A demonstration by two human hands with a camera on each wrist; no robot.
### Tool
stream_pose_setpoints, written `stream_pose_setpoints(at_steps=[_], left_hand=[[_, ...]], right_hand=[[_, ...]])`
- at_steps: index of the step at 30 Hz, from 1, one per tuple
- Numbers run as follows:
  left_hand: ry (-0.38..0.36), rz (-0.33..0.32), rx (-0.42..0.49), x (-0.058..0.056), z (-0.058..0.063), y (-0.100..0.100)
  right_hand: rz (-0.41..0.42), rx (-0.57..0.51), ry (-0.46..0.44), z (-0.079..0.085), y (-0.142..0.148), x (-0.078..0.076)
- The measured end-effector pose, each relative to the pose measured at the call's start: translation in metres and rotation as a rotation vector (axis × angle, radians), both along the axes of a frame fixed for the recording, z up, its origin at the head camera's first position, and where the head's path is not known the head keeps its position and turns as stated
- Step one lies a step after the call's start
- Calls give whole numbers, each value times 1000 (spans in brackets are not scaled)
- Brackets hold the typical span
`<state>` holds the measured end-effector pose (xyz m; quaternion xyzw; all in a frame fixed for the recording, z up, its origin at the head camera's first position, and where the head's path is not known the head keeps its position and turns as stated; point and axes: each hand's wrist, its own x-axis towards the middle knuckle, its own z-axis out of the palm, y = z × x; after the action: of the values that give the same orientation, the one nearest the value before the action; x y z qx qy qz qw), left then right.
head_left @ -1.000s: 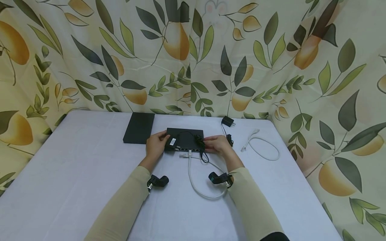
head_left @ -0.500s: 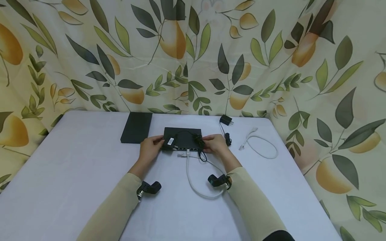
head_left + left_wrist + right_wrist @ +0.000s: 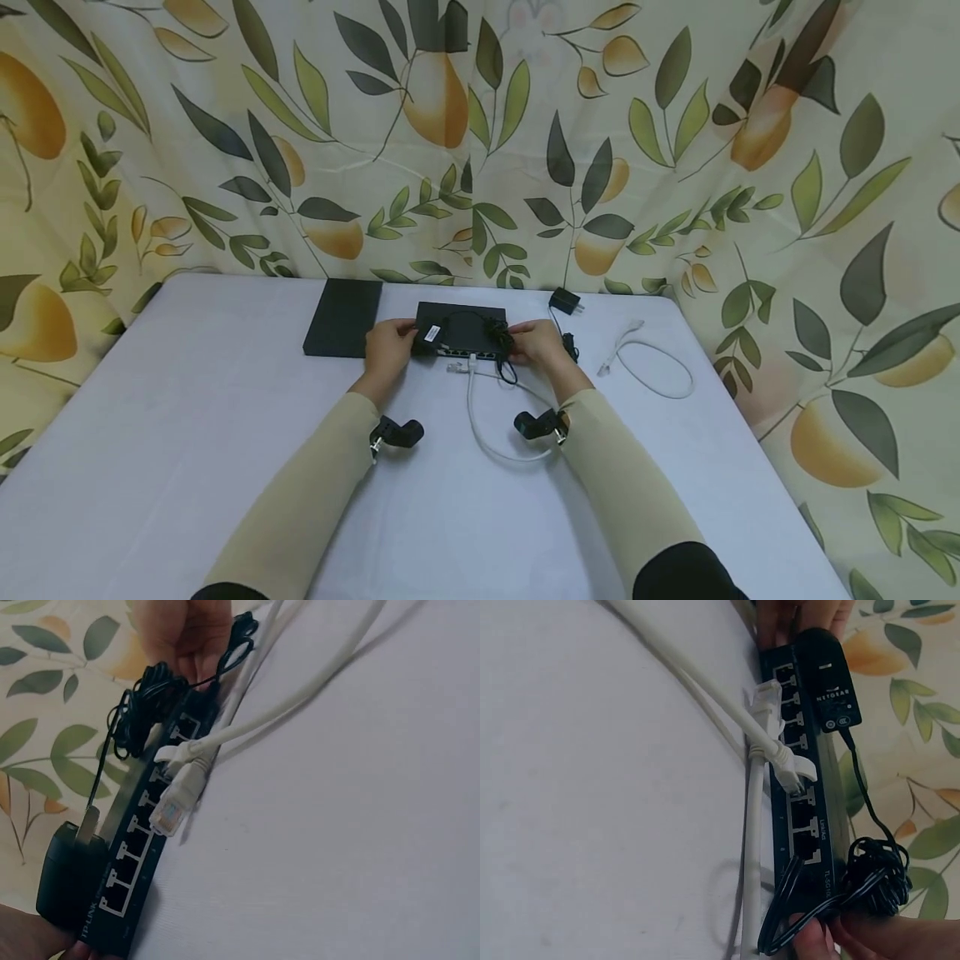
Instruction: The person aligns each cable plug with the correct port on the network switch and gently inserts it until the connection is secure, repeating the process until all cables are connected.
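A black TP-LINK network switch (image 3: pixel 474 323) lies at the table's middle, its row of ports facing the person. My left hand (image 3: pixel 387 347) grips its left end. The right hand (image 3: pixel 538 342) holds the opposite end, thumb and fingers on either side. On top of the switch rests a NETGEAR power adapter (image 3: pixel 826 679), its bundled black cord (image 3: pixel 877 879) heaped near the right hand. One end of a white Ethernet cable (image 3: pixel 472 412) is plugged into a middle port. Its loose plug (image 3: pixel 168 812) lies just in front of the ports.
A flat black box (image 3: pixel 343 318) lies behind the left hand. To the right, a second black power adapter (image 3: pixel 565 300) with its cord and another white Ethernet cable (image 3: pixel 678 362) lie on the white table (image 3: pixel 187 417). A fruit-patterned curtain (image 3: pixel 300 167) stands behind the table.
Both hands have moved the switch toward the back of the table, with the adapter, cord bundle and plugged-in cable going along. The black box and the things at the right have stayed put.
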<state>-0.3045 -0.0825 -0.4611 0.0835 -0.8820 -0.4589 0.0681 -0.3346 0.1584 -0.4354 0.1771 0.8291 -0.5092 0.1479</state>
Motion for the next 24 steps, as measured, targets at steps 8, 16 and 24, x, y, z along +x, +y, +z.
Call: stream_pose_setpoints(at_steps=[8, 16, 24], left_hand=[[-9, 30, -30, -22, 13, 0], [-60, 40, -30, -48, 20, -8], [-106, 46, -161, -59, 30, -21]], right_hand=[[-13, 25, -21, 2, -4, -19], [-81, 36, -13, 2, -17, -45], [-105, 26, -18, -6, -32, -64]])
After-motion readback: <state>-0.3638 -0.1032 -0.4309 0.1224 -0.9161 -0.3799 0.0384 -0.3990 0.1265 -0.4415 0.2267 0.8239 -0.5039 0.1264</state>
